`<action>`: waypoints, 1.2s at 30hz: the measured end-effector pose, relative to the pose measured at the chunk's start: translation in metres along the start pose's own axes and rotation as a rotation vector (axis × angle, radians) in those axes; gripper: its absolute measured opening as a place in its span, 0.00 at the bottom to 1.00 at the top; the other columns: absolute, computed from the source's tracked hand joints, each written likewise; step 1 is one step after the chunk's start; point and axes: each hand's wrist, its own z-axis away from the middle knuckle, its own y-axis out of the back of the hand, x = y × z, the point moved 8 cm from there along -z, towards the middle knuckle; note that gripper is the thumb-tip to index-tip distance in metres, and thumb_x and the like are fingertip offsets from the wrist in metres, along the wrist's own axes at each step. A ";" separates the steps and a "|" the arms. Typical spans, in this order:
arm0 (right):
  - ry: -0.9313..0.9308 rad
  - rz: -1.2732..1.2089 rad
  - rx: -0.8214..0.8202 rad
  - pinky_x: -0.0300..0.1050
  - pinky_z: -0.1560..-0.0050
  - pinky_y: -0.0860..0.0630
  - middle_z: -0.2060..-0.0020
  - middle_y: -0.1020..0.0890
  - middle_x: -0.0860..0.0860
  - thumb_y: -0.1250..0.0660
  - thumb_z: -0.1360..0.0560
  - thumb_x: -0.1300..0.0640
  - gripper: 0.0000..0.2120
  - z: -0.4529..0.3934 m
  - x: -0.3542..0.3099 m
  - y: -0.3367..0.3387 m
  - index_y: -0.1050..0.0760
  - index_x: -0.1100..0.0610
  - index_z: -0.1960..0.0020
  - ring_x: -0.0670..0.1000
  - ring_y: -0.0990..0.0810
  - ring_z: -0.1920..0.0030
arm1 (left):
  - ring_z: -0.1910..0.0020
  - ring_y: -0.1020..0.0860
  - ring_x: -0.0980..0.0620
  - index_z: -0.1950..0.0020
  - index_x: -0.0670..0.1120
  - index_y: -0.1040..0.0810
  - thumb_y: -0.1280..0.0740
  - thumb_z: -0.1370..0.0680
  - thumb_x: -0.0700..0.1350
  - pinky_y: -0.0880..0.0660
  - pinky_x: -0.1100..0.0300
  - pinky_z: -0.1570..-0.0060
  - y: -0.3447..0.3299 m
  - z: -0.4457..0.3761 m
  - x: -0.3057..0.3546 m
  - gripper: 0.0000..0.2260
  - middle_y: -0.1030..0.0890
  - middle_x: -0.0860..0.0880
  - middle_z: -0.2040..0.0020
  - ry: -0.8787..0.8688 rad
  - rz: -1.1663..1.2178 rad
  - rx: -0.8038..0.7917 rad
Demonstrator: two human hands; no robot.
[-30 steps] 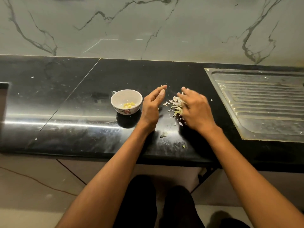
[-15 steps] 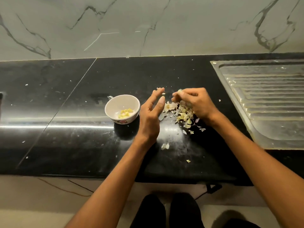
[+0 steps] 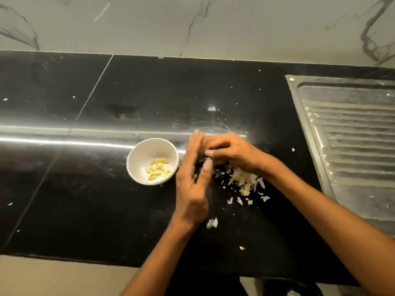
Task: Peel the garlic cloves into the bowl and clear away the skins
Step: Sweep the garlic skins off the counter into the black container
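A polished black stone counter [image 3: 70, 189] runs beneath a white, grey-veined marble wall [image 3: 235, 24], with the ribbed steel drainboard [image 3: 352, 150] of a sink set into its right end. A small white bowl [image 3: 136, 159] stands on the counter just to the left of the hands and holds the peeled garlic cloves [image 3: 158, 167], a loose cluster of pale yellow pieces on its floor; its position within easy reach probably serves to let each clove be dropped in without shifting the arms. The heap of skins [image 3: 245, 180] lies on the counter just right of the bowl, directly below the right wrist, with stray flakes [image 3: 212, 223] scattered nearer the counter's front edge. The left hand [image 3: 193, 186] stands on edge between bowl and heap, fingers straight and together, thumb extended toward the skins, holding nothing; held so, it appears to act as a wall against which the skins can be gathered. The right hand [image 3: 229, 151] reaches across from the opposite side, its fingers curled inward and their tips meeting the left palm; whether they pinch skins or merely rake them cannot be told, as the fingertips are blurred and partly hidden. Judged from this arrangement, peeling is finished and clearing of the skins is in hand.
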 end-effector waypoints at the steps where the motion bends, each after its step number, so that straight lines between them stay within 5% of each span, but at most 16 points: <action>1: -0.029 -0.065 -0.033 0.41 0.55 0.25 0.57 0.17 0.59 0.31 0.25 0.58 0.09 0.004 -0.003 0.000 0.14 0.61 0.52 0.53 0.21 0.57 | 0.20 0.38 0.52 0.19 0.44 0.37 0.40 0.18 0.51 0.39 0.40 0.22 0.000 0.000 0.000 0.27 0.35 0.49 0.20 0.015 -0.028 0.001; 4: -0.006 -0.131 0.041 0.48 0.54 0.22 0.56 0.17 0.72 0.32 0.27 0.61 0.14 0.003 -0.012 0.024 0.17 0.72 0.51 0.61 0.20 0.57 | 0.19 0.39 0.51 0.20 0.46 0.36 0.39 0.18 0.51 0.38 0.42 0.22 -0.003 -0.002 0.002 0.27 0.35 0.48 0.19 0.043 -0.114 -0.009; 9: -0.032 -0.055 0.284 0.56 0.42 0.20 0.49 0.15 0.63 0.29 0.29 0.55 0.16 -0.014 -0.006 0.044 0.15 0.66 0.49 0.59 0.16 0.48 | 0.20 0.38 0.51 0.20 0.40 0.37 0.41 0.18 0.50 0.38 0.45 0.22 -0.006 -0.005 0.008 0.28 0.34 0.47 0.20 0.080 -0.152 0.007; 13: -0.103 -0.026 0.120 0.64 0.44 0.19 0.50 0.14 0.60 0.32 0.25 0.55 0.12 0.011 0.005 0.005 0.15 0.59 0.47 0.65 0.17 0.48 | 0.21 0.36 0.50 0.20 0.39 0.37 0.41 0.17 0.51 0.37 0.43 0.23 -0.003 -0.001 0.005 0.28 0.33 0.45 0.21 0.155 -0.126 0.005; 15: -0.132 -0.143 0.090 0.59 0.43 0.18 0.50 0.13 0.59 0.32 0.24 0.58 0.11 0.031 0.002 0.004 0.14 0.60 0.48 0.63 0.15 0.47 | 0.21 0.35 0.51 0.20 0.40 0.36 0.41 0.17 0.51 0.36 0.44 0.23 0.000 0.002 0.005 0.28 0.32 0.46 0.21 0.200 -0.147 -0.011; 19: -0.037 -0.230 0.560 0.45 0.42 0.20 0.51 0.12 0.54 0.35 0.23 0.64 0.13 0.076 -0.002 0.075 0.17 0.70 0.46 0.54 0.13 0.47 | 0.21 0.36 0.53 0.20 0.42 0.35 0.40 0.17 0.49 0.38 0.46 0.22 0.002 0.003 0.007 0.26 0.32 0.47 0.21 0.223 -0.244 -0.079; 21: -0.059 -0.195 0.832 0.42 0.44 0.21 0.53 0.12 0.51 0.35 0.25 0.64 0.13 0.106 0.017 0.109 0.17 0.69 0.45 0.49 0.14 0.48 | 0.20 0.39 0.54 0.19 0.43 0.36 0.41 0.16 0.48 0.40 0.47 0.21 0.001 -0.004 0.004 0.25 0.34 0.48 0.20 0.234 -0.344 -0.112; 23: -0.123 -0.012 0.929 0.46 0.40 0.24 0.48 0.13 0.54 0.34 0.26 0.62 0.13 0.123 0.034 0.119 0.16 0.63 0.45 0.50 0.17 0.44 | 0.19 0.42 0.54 0.18 0.45 0.38 0.43 0.15 0.50 0.44 0.47 0.20 -0.003 -0.008 -0.002 0.26 0.36 0.48 0.19 0.241 -0.457 -0.164; 29: -0.112 0.024 0.744 0.53 0.34 0.26 0.44 0.14 0.50 0.34 0.23 0.57 0.13 0.115 0.027 0.056 0.15 0.56 0.43 0.51 0.20 0.38 | 0.20 0.39 0.55 0.19 0.44 0.36 0.46 0.15 0.53 0.44 0.45 0.20 -0.055 0.009 0.007 0.25 0.34 0.47 0.20 0.204 -0.449 -0.335; 33: -0.086 -0.187 0.675 0.60 0.35 0.24 0.45 0.13 0.53 0.35 0.21 0.56 0.13 0.123 0.028 0.034 0.15 0.60 0.44 0.57 0.17 0.40 | 0.24 0.30 0.52 0.23 0.43 0.30 0.43 0.15 0.48 0.36 0.39 0.24 -0.065 0.037 0.016 0.22 0.27 0.47 0.25 0.257 -0.291 -0.277; 36: -0.063 -0.164 0.784 0.56 0.34 0.24 0.45 0.13 0.54 0.35 0.22 0.57 0.13 0.139 0.027 0.046 0.15 0.61 0.44 0.56 0.17 0.39 | 0.24 0.30 0.48 0.24 0.40 0.29 0.41 0.17 0.39 0.37 0.39 0.23 -0.054 0.049 0.028 0.21 0.26 0.46 0.25 0.236 -0.229 -0.199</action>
